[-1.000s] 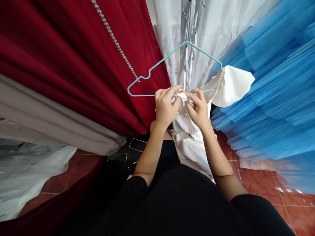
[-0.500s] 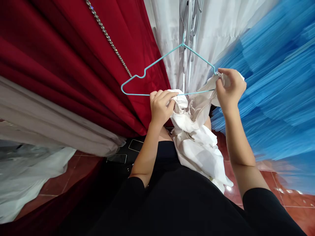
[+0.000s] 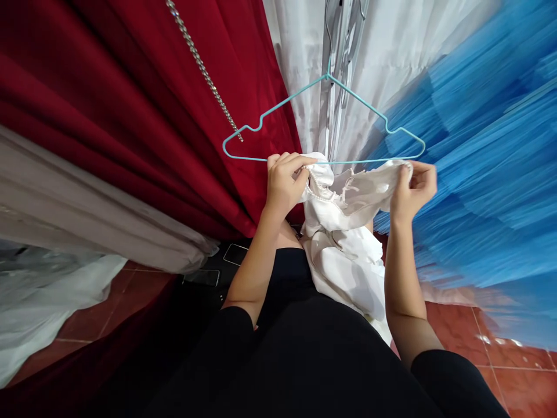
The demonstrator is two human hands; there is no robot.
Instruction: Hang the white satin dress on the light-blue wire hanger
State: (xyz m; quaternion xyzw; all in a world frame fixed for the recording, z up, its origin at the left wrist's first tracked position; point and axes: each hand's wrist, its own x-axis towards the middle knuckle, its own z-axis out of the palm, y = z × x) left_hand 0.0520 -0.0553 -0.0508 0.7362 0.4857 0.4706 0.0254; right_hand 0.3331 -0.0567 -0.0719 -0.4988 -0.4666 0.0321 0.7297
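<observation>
A light blue hanger (image 3: 300, 90) hangs before me, its shoulder notches bare at both ends. Just under its bottom bar, a white dress (image 3: 343, 255) with bead trim drapes down over my lap. My left hand (image 3: 285, 180) is closed on the dress's bunched left side, its fingers at the hanger's bar; whether they also grip the bar I cannot tell. With a pinch, my right hand (image 3: 415, 186) holds the beaded right edge of the dress, below the hanger's right end and apart from it. The dress's top edge is stretched between both hands.
Red fabric (image 3: 243, 69) with a rhinestone strip (image 3: 204, 69) hangs on the left, blue tulle (image 3: 487, 174) on the right. Behind the hanger stands a metal rack post (image 3: 337, 87) against white cloth. Phones (image 3: 202, 277) lie on a black surface by my left elbow.
My right hand has drawn the dress's right edge off the hanger's right shoulder and down below the bar. My left hand keeps its hold in nearly the same place.
</observation>
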